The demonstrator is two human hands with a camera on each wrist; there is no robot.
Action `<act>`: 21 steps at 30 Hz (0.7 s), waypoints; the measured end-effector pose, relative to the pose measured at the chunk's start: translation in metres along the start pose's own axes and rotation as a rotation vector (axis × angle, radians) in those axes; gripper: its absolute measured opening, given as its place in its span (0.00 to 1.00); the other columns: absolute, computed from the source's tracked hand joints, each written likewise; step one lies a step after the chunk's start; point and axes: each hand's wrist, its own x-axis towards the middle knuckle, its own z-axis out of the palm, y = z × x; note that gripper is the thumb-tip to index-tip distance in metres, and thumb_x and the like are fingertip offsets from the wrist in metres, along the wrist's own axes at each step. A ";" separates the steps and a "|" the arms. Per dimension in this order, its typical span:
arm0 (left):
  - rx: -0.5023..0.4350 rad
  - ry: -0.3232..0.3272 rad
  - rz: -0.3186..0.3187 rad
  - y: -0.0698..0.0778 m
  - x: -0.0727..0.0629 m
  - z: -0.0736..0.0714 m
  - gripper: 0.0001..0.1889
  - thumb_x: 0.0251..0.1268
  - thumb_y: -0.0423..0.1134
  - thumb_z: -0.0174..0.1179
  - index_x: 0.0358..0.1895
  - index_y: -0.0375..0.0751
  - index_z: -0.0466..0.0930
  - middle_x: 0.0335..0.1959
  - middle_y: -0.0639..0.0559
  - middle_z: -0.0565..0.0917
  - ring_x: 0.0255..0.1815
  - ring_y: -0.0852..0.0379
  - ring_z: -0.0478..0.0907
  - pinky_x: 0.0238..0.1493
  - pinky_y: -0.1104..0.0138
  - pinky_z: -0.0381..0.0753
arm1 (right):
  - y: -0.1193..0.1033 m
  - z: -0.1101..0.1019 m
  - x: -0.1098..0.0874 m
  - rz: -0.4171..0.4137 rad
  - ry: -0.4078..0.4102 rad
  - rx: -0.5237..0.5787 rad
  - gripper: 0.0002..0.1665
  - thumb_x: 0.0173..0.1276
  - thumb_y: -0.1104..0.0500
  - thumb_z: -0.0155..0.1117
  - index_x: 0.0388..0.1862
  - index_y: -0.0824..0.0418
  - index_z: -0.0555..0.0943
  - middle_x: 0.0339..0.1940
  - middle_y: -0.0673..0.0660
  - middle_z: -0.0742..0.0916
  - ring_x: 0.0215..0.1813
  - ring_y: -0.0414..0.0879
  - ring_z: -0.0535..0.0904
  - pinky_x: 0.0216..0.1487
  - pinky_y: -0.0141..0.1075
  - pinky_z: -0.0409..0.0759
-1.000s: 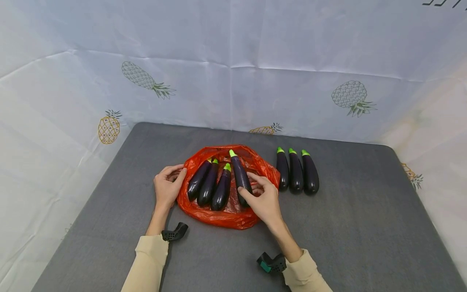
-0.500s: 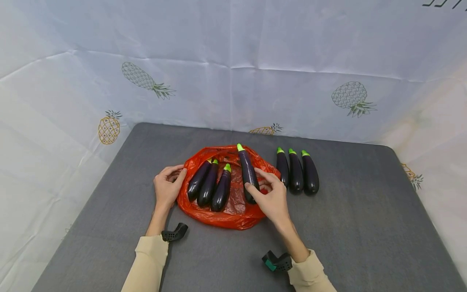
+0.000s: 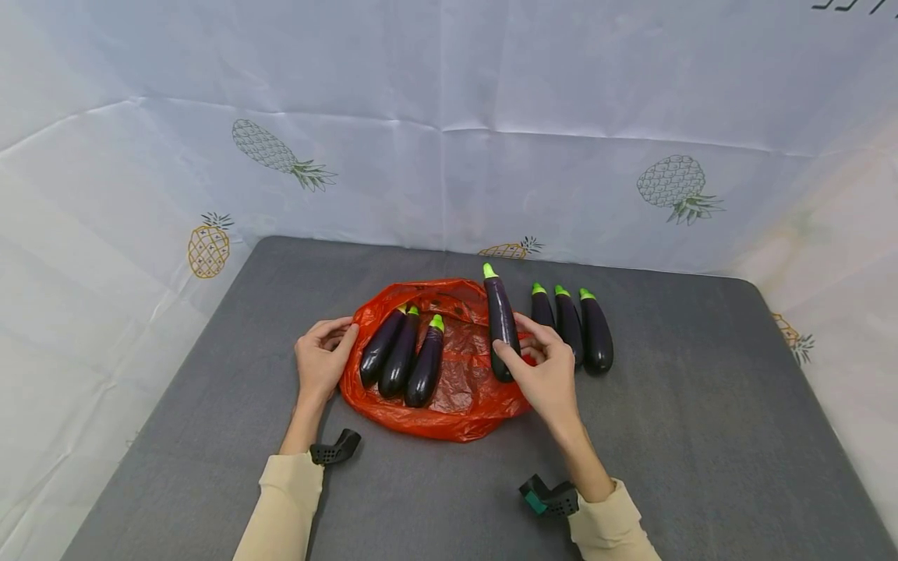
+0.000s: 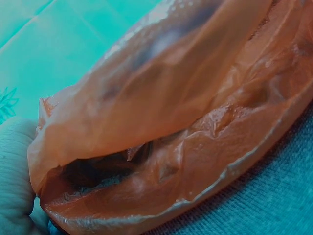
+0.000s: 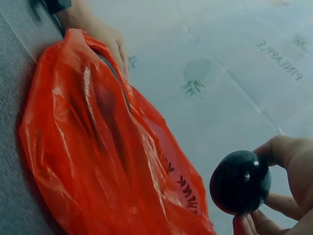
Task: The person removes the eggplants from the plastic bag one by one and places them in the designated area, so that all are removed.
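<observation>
Eggplant: likely firm, slippery | hold its fat end, where your right grip pinches | your left grip pinches the bag

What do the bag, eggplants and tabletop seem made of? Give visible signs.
Bag: apparently thin, shiny plastic, being crinkled and translucent.
Eggplants: smooth, glossy, with bright highlights; real skin or moulded plastic, unclear.
Tabletop: matte, probably fabric, from its woven-looking texture.

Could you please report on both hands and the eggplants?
Left hand holds red bag. Right hand grips one eggplant, aloft by bag's right side. Three eggplants inside, three on table. No obstruction seen.
</observation>
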 end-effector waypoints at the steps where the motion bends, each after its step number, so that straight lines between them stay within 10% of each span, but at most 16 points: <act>1: 0.003 0.001 -0.001 0.000 0.000 0.000 0.09 0.62 0.22 0.66 0.43 0.18 0.86 0.35 0.33 0.83 0.32 0.68 0.82 0.39 0.80 0.84 | 0.000 -0.001 0.001 0.001 0.005 -0.001 0.29 0.62 0.64 0.76 0.63 0.60 0.83 0.52 0.62 0.86 0.39 0.39 0.80 0.38 0.21 0.81; 21: 0.003 0.005 -0.008 -0.007 0.002 0.000 0.08 0.63 0.23 0.67 0.43 0.19 0.86 0.35 0.38 0.83 0.32 0.70 0.82 0.40 0.81 0.83 | 0.012 -0.043 0.012 0.026 0.145 -0.041 0.28 0.64 0.66 0.73 0.64 0.63 0.82 0.54 0.62 0.85 0.40 0.37 0.76 0.41 0.15 0.77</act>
